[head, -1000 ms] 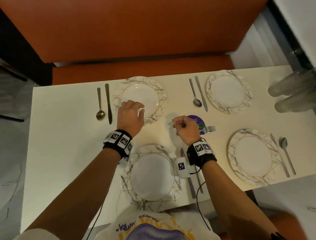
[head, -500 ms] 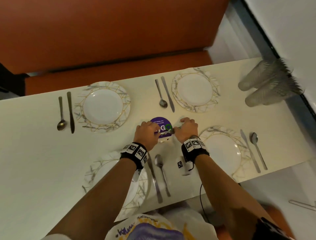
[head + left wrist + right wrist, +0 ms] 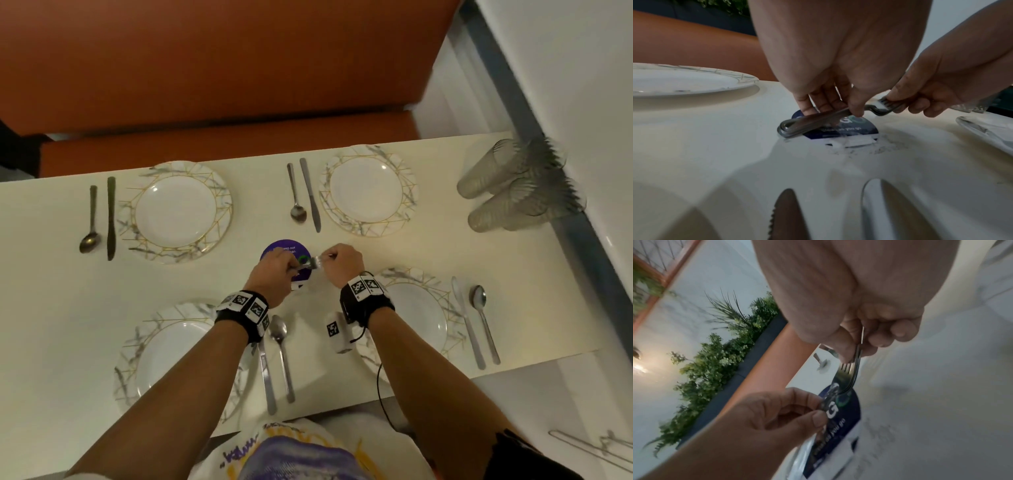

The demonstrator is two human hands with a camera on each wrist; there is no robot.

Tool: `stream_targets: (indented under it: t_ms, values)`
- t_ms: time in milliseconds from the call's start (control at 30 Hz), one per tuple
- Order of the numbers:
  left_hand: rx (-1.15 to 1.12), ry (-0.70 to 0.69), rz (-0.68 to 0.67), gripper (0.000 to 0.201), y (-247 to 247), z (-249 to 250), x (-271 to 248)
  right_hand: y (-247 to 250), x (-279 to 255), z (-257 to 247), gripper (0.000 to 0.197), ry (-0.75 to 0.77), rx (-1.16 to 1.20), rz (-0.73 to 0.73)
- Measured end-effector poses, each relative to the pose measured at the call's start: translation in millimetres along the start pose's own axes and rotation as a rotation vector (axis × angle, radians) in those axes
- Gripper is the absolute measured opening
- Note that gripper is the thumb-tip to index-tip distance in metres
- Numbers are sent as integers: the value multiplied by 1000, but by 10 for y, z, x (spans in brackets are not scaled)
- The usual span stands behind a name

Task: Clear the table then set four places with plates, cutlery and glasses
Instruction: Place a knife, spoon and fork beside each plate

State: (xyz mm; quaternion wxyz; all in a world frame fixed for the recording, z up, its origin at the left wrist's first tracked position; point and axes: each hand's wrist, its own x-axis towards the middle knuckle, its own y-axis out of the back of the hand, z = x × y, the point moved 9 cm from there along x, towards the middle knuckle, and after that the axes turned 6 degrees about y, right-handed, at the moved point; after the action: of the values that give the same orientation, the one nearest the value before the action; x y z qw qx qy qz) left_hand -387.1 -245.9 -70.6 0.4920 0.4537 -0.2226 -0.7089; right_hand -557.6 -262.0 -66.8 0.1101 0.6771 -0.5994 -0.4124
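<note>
A small stack of forks (image 3: 310, 263) lies level just above a round purple sticker (image 3: 286, 248) at the table's middle. My left hand (image 3: 274, 270) pinches the handle end (image 3: 812, 121) and my right hand (image 3: 342, 262) pinches the tine end (image 3: 849, 374). Four marbled plates sit on the table: far left (image 3: 178, 212), far right (image 3: 366, 190), near right (image 3: 416, 318) and near left (image 3: 164, 356). A spoon and a knife lie beside each plate. Clear glasses (image 3: 513, 185) stand grouped at the far right corner.
An orange bench (image 3: 222, 144) runs along the table's far side. A white wall and a grey ledge (image 3: 582, 240) border the right end. The near knife (image 3: 267, 377) and spoon (image 3: 282, 359) lie just behind my left wrist.
My left hand came from the far left plate to the middle and took the forks' handles. The right hand stayed at the tine end. The forks now sit slightly off the sticker.
</note>
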Motion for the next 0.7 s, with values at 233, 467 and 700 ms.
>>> stream_targets:
  t_ms: [233,467,700]
  values:
    - [-481,110,120,8,372,7,-155,125,86,-356,28,35,349,27]
    - [-991,273,158,12,496,-452,-472,-333,-157,-785,21,48,778,-139]
    - [-1144,344,146,12,515,-1055,-1034,-917,-639,-1154,22,110,798,-147]
